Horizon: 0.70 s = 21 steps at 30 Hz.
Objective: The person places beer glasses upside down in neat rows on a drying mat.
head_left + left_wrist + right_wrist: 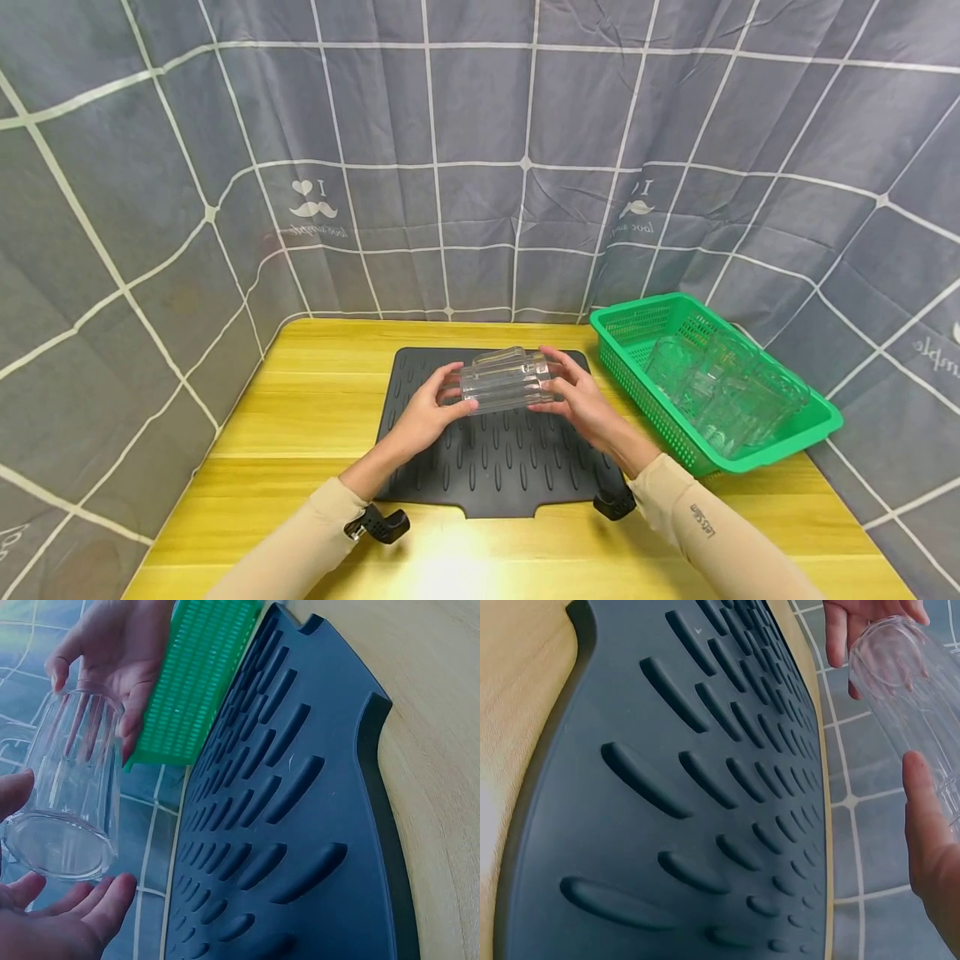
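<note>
A clear glass mug (504, 385) with ribbed sides lies sideways in the air above the black drying mat (495, 454), its handle pointing up and away in the head view. My left hand (433, 410) holds the base end between thumb and fingers. At the other end, my right hand (581, 398) grips the mug round its rim. The thick round base (60, 846) faces my left fingers in the left wrist view. Seen from the right wrist, the mug (922, 697) stretches between both hands, partly cut off by the frame edge.
To the right stands a green perforated basket (641, 377) with several clear glass mugs (723, 387) inside. The mat lies on a yellow wood-grain table (300, 467). A grey checked curtain (480, 208) encloses the back and sides. Black wrist devices (387, 525) sit on both wrists.
</note>
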{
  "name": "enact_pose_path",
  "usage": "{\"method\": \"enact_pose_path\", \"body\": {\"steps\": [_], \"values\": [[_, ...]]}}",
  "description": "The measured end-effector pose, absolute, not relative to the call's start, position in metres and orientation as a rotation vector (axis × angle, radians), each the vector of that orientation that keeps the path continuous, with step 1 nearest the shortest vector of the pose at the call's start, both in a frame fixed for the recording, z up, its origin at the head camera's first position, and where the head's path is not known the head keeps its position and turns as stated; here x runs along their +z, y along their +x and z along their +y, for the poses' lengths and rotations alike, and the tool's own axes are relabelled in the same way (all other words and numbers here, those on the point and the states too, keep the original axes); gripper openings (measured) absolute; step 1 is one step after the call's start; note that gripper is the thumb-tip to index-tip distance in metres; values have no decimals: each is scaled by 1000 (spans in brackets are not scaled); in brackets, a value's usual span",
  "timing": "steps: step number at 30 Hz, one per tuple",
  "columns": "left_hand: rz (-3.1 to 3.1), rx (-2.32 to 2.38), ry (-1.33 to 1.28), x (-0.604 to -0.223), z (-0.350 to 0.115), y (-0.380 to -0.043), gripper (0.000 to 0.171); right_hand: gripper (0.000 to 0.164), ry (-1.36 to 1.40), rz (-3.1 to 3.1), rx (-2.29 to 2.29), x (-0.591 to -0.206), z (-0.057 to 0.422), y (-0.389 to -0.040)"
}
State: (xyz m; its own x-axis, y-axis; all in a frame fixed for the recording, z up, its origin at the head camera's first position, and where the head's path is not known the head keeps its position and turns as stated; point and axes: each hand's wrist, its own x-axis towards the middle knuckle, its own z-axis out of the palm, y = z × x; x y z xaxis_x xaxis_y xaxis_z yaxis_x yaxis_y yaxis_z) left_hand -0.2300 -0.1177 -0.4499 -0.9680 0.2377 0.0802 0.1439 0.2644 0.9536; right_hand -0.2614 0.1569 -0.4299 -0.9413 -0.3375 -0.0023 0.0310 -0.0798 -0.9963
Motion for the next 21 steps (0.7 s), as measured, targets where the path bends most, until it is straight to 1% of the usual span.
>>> {"method": "enact_pose_path", "body": {"steps": [5,21], "values": [[2389,1878,359,-451,-117,-233,77,63,-334,1901,-2126,-430,154,-260],[2395,1981,328,-445,-124,-233,66,69,-351,1845,-2077,-433,152,-266]]}}
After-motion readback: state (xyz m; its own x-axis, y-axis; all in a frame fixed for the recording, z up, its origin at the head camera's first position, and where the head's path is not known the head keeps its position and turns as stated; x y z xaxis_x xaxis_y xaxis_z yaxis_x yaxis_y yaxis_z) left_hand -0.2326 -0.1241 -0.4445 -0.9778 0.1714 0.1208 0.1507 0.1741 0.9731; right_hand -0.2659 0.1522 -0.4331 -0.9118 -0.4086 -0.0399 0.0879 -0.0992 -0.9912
